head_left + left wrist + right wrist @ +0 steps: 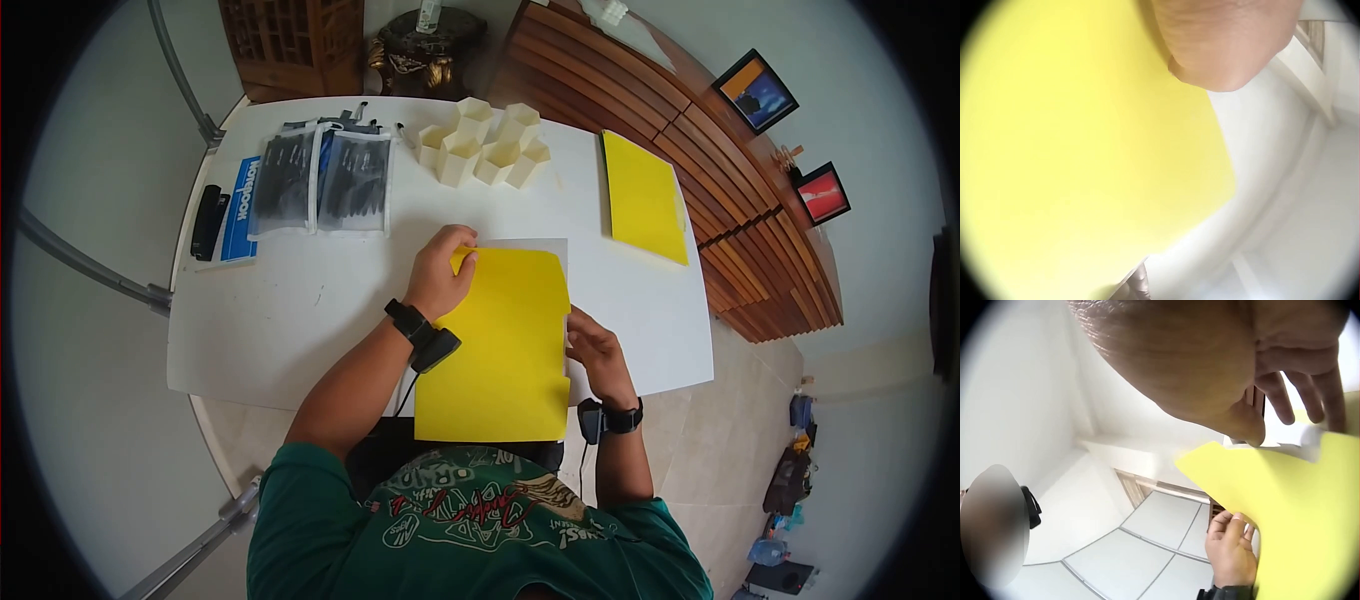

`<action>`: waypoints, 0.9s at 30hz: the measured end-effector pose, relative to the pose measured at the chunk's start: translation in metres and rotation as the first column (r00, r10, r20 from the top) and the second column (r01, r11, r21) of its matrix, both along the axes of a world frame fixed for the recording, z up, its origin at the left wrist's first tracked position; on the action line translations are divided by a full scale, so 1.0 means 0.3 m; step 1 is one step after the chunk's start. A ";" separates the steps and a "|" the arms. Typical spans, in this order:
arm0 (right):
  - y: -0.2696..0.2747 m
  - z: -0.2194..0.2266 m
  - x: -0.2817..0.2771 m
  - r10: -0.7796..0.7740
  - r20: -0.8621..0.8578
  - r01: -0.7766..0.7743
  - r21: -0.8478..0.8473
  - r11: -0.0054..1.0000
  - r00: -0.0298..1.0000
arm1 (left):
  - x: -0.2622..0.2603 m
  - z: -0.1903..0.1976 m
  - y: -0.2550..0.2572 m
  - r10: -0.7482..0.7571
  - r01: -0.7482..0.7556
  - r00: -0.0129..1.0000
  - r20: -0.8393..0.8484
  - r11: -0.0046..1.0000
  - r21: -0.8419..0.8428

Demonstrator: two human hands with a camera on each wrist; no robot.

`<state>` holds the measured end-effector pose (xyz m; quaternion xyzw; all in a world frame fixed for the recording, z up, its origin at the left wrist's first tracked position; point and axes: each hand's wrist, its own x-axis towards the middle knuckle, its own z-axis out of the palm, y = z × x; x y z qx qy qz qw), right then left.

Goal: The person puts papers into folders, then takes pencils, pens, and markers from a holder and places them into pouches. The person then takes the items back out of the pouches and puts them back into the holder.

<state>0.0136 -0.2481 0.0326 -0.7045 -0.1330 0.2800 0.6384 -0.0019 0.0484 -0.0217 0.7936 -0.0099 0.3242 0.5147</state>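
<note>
A yellow folder [500,345] with a notched right edge stretches from the white table over the person's lap. A whitish sheet [553,245] shows behind its top edge. The left hand [440,272] grips the folder's upper left edge, thumb in front and fingers partly hidden behind. Beside the notch, the right hand [597,352] has its fingers loosely extended, close to the folder's edge. In the right wrist view, that hand's fingers [1307,394] hang apart from the thumb near the edge, while the left hand [1232,547] appears at the folder's far side.
Cream hexagonal holders [497,155] stand at the table's back. To the left lie two mesh pouches [353,185] with dark contents, a blue notebook [240,225] and a black stapler [207,222]. Another yellow folder [645,200] lies at the right edge.
</note>
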 end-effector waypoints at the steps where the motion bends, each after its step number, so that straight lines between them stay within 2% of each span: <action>1: 0.007 0.014 0.007 -0.004 0.000 0.004 -0.002 1.000 1.000 | -0.001 0.002 0.003 -0.023 0.022 0.999 -0.028 0.999 -0.044; 3: 0.025 0.036 0.023 -0.002 -0.093 -0.006 -0.083 0.997 0.996 | 0.002 -0.010 0.010 -0.022 0.020 0.999 -0.031 0.997 -0.075; 4: 0.051 0.064 0.020 -0.024 -0.100 0.012 -0.118 0.993 0.995 | 0.004 -0.019 0.014 -0.017 0.013 0.999 -0.034 0.995 -0.103; 5: 0.048 0.032 0.029 -0.026 -0.098 0.014 -0.118 0.993 0.995 | 0.010 -0.034 0.020 -0.018 0.015 0.999 -0.032 0.995 -0.103; 7: 0.048 -0.047 0.054 0.152 0.124 -0.145 -0.064 0.987 0.981 | 0.022 -0.068 0.032 0.000 -0.018 0.998 -0.062 0.959 -0.282; 8: 0.048 -0.058 0.047 0.171 0.065 -0.165 -0.097 0.982 0.983 | 0.025 -0.080 0.038 0.000 -0.017 0.998 -0.060 0.960 -0.280; 9: 0.052 -0.050 0.045 0.170 0.066 -0.164 -0.096 0.982 0.983 | 0.025 -0.081 0.043 -0.080 0.063 0.997 -0.020 0.895 -0.442; 10: 0.055 -0.043 0.045 0.202 0.052 -0.190 -0.170 0.967 0.978 | 0.026 -0.082 0.046 -0.153 0.143 0.988 0.032 0.797 -0.587; 11: 0.058 -0.040 0.043 0.231 0.035 -0.216 -0.243 0.946 0.972 | 0.026 -0.082 0.046 -0.155 0.144 0.987 0.032 0.798 -0.585; 12: 0.055 -0.061 0.041 0.229 0.036 -0.214 -0.241 0.947 0.973 | 0.023 -0.068 0.045 -0.151 0.157 0.987 0.063 0.778 -0.608; 13: 0.052 -0.096 0.037 0.119 -0.129 -0.125 -0.038 0.991 0.984 | 0.020 -0.057 0.045 -0.145 0.171 0.985 0.093 0.758 -0.630; 14: 0.047 -0.124 0.037 0.041 -0.308 0.005 0.148 0.989 0.951 | 0.016 -0.046 0.046 -0.147 0.174 0.985 0.094 0.759 -0.628; 15: 0.059 -0.084 0.026 0.040 -0.306 0.006 0.148 0.989 0.951 | 0.012 -0.037 0.045 -0.155 0.173 0.984 0.086 0.733 -0.658; 17: 0.091 0.028 -0.011 0.173 -0.342 0.001 0.454 0.891 0.924 | 0.013 -0.036 0.043 -0.170 0.177 0.982 0.079 0.703 -0.689; 21: 0.113 -0.028 -0.045 0.075 -0.416 0.112 0.408 0.906 0.906 | 0.019 -0.043 0.045 -0.153 0.168 0.985 0.082 0.729 -0.664; 23: 0.125 -0.051 -0.059 0.255 -0.493 0.013 0.476 0.879 0.832 | 0.022 -0.046 0.050 -0.139 0.155 0.987 0.076 0.741 -0.654; 24: 0.129 -0.060 -0.054 0.368 -0.538 0.004 0.568 0.823 0.758 | 0.025 -0.051 0.053 -0.134 0.146 0.989 0.068 0.755 -0.639; 25: 0.127 -0.066 -0.067 0.367 -0.539 0.007 0.570 0.822 0.758 | 0.025 -0.056 0.054 -0.131 0.139 0.990 0.060 0.770 -0.623; 27: 0.132 -0.066 -0.103 0.215 -0.431 -0.066 0.335 0.940 0.876 | 0.025 -0.062 0.052 -0.134 0.143 0.989 0.062 0.766 -0.626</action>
